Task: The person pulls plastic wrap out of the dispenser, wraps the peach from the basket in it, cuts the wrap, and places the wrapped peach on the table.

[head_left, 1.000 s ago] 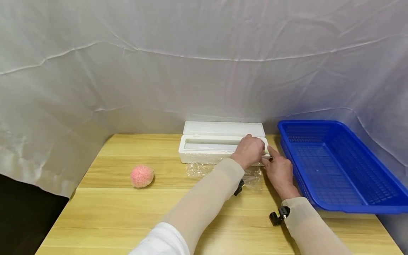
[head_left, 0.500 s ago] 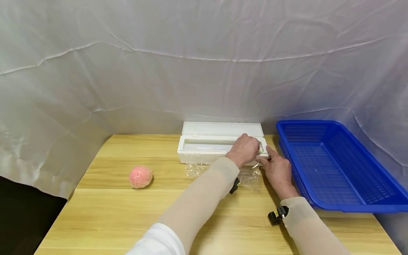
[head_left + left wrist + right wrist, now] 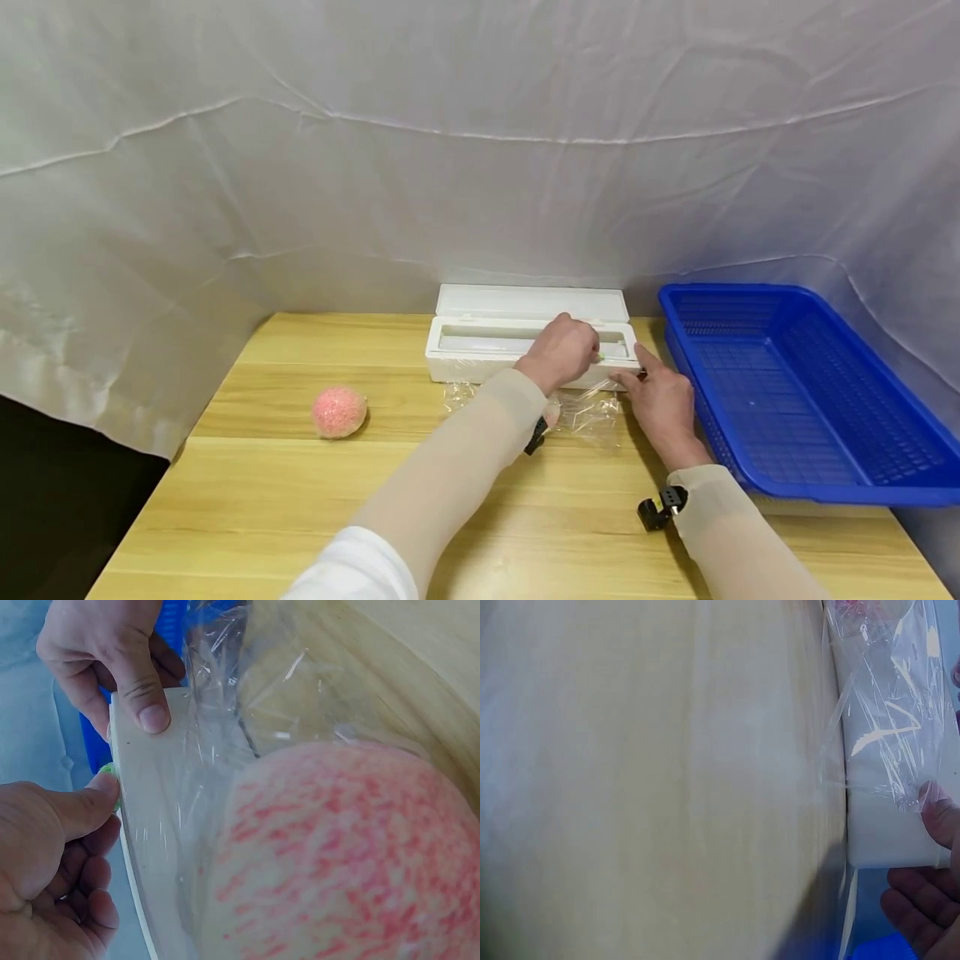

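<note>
A white cling film dispenser (image 3: 457,368) stands at the table's back with its lid (image 3: 532,302) raised. Clear cling film (image 3: 592,414) hangs over its front onto the table. My left hand (image 3: 561,350) is above the dispenser's front edge. In the left wrist view its thumb and finger pinch a small green slide cutter (image 3: 111,780) on that edge. With its thumb in front and fingers round the end, my right hand (image 3: 660,404) grips the dispenser's right end. A pink-mottled, peach-like fruit (image 3: 352,855) lies by the film, mostly behind my left forearm in the head view.
Another pink, round fruit-like thing (image 3: 339,412) sits on the wooden table (image 3: 247,500) to the left. A large blue basket (image 3: 795,400) stands close to the right hand. Pale cloth (image 3: 480,167) hangs behind the table.
My left hand has moved left along the dispenser's front edge with the slide cutter. The right hand keeps its grip on the right end. The pink-mottled fruit now shows beside my left wrist.
</note>
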### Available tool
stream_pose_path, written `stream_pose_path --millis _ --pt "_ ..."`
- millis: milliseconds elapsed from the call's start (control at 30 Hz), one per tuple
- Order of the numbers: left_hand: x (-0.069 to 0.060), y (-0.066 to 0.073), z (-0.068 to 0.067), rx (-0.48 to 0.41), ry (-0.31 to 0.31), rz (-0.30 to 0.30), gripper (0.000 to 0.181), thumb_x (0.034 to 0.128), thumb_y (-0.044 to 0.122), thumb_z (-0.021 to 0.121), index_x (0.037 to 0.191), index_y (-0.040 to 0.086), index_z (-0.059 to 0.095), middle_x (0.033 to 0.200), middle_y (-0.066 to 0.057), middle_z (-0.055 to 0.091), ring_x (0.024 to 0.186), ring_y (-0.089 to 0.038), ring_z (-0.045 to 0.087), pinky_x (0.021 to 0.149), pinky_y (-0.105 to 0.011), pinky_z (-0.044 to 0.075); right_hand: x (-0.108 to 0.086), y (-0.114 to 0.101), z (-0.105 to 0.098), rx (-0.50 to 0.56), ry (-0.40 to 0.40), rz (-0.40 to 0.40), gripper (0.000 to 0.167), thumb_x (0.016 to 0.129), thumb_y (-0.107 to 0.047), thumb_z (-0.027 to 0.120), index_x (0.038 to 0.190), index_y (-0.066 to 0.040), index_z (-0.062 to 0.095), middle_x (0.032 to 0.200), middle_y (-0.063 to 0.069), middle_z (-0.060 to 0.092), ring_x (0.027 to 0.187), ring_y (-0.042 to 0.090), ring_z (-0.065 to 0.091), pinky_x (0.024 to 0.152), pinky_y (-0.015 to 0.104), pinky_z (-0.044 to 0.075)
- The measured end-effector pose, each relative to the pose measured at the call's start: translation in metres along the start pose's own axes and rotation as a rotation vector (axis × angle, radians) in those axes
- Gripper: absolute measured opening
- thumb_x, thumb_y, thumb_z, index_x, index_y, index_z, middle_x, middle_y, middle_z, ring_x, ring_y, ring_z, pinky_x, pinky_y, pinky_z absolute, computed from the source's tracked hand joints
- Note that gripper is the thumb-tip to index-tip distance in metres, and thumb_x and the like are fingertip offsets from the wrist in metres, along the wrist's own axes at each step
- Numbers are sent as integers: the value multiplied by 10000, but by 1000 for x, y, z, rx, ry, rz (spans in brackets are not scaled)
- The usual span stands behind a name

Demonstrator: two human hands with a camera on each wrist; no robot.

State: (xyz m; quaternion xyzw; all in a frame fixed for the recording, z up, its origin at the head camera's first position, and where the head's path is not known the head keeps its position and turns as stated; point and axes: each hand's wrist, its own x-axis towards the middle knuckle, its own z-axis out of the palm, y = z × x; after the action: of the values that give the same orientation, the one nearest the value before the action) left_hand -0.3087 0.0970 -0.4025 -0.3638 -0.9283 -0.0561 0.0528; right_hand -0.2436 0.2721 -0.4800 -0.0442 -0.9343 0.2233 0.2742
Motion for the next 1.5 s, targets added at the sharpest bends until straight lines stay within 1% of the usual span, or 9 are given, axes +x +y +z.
stream_pose_path --millis 200,333,533,700,800,967,1133,1300,1500 --pt "-2 -1 -1 16 4 5 196 1031 355 693 1122 241 824 1043 132 801 893 -57 654 940 -233 448 0 0 0 -1 10 -5 649 865 -256 877 1422 -26 638 930 261 762 892 564 684 758 670 527" --pt "-3 -3 -1 17 2 6 196 1027 356 696 1123 241 823 1046 133 801 891 -55 654 938 -232 445 0 0 1 -3 18 -13 651 855 -256 885 1414 -25 644 918 258 762 877 567 683 749 674 528" --pt "-4 -6 -1 8 -4 -4 191 1022 357 703 1110 239 823 1048 132 801 898 -56 660 966 -236 445 0 1 1 -8 -4 7 661 874 -273 870 1438 -31 627 969 270 763 918 572 682 769 677 527" --pt "-6 -9 -1 6 -7 -8 195 1020 362 705 1108 235 823 1031 132 801 872 -50 652 960 -234 441 0 1 2 -11 -13 10 667 882 -287 862 1445 -24 619 986 272 764 936 569 685 774 675 530" --pt "-7 -11 -1 -16 -9 -17 191 1015 355 711 1110 231 822 1028 126 801 882 -58 642 963 -233 440 0 1 2 -10 -14 3 665 881 -287 861 1440 -19 621 986 272 764 938 572 684 772 678 529" --pt "-8 -15 -2 -29 -18 -27 186 1011 348 718 1112 233 824 1057 128 802 928 -61 662 981 -232 437 1 1 3 -10 -18 2 664 883 -286 860 1439 -14 619 1006 280 761 941 577 682 772 681 529" --pt "-10 -19 -4 -33 -31 -36 184 1016 342 715 1111 233 829 1059 132 801 925 -65 650 951 -235 439 2 0 2 -11 -29 15 666 893 -281 852 1451 -12 608 1024 287 757 962 572 681 794 676 534" --pt "-12 -23 -7 -39 -38 -40 178 1020 337 712 1098 229 831 1049 130 800 922 -69 652 967 -243 438 3 0 0 -10 -49 36 665 908 -297 839 1466 -29 598 1017 278 759 984 565 679 817 670 530" --pt "-15 -28 -8 -76 -53 -71 168 1012 331 720 1110 247 828 1046 128 794 939 -97 591 944 -248 446 4 2 1 -7 -50 29 663 908 -300 838 1463 -28 598 1031 291 753 997 580 672 820 678 521"
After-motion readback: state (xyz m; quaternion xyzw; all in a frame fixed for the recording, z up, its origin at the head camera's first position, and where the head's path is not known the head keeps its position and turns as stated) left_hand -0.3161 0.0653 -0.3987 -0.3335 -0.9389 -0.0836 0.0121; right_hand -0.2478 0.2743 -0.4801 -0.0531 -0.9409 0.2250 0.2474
